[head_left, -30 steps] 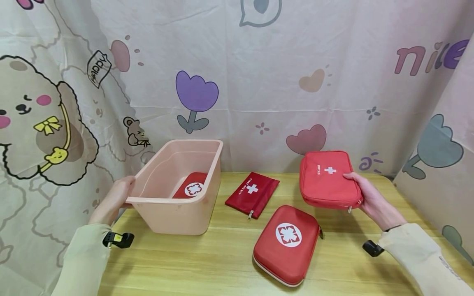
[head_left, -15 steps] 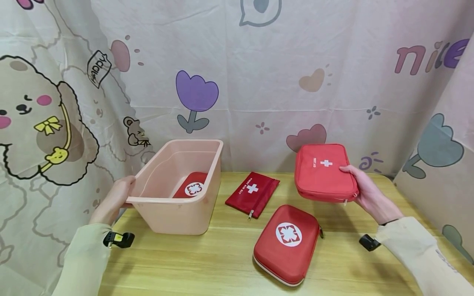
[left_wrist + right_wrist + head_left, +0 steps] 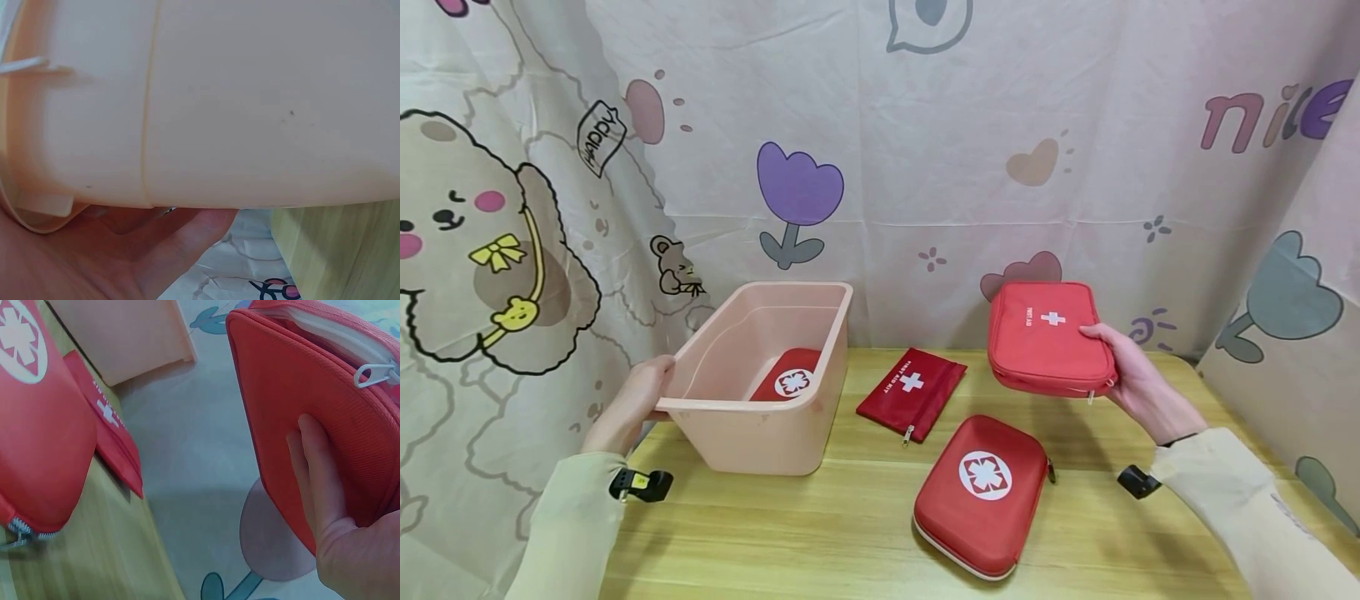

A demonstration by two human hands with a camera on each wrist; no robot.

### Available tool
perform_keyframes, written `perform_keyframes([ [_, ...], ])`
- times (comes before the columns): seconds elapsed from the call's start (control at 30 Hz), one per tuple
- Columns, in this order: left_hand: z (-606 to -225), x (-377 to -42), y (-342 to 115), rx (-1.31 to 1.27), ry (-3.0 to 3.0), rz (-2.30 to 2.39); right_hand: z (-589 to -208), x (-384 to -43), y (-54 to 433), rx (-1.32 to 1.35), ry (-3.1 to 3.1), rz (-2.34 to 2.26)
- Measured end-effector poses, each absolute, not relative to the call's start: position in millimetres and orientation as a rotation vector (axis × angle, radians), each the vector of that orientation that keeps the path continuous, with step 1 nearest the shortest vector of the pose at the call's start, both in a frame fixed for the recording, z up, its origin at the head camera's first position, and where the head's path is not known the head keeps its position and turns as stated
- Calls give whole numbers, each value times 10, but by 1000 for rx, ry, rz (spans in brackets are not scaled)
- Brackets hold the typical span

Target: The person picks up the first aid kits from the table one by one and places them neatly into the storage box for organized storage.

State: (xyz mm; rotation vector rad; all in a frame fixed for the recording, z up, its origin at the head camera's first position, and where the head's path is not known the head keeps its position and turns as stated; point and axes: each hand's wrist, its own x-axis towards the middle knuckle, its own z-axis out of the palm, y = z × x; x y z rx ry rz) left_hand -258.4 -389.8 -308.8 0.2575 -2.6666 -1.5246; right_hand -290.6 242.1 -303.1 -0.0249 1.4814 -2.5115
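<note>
My right hand [image 3: 1138, 379] grips the right side of a red first aid bag [image 3: 1045, 342], thumb on its top face. The bag hangs above the table at the right; in the right wrist view, fingers [image 3: 324, 469] lie along its underside and a white zipper shows. My left hand [image 3: 638, 392] holds the left rim of a pink plastic bin [image 3: 760, 437]; the left wrist view shows its fingers against the bin's outer wall [image 3: 269, 112]. Inside the bin lies a red case with a white round emblem [image 3: 788, 377], partly hidden by the near wall.
A flat red first aid pouch [image 3: 898, 404] lies on the wooden table [image 3: 790, 533] right of the bin. Nearer the front is a red hard-shell case [image 3: 970, 525] with a round white emblem. A printed curtain [image 3: 917, 142] hangs behind and at both sides.
My right hand has lifted the first aid bag a little higher and carried it slightly left. My left hand and the bin have stayed in place.
</note>
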Motion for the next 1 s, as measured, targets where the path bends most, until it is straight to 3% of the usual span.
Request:
perform_keyframes([
  [1.0, -3088, -2584, -3909, 273, -2658, -1532, -2908, -3006, 1979, -118, 1409, -2565],
])
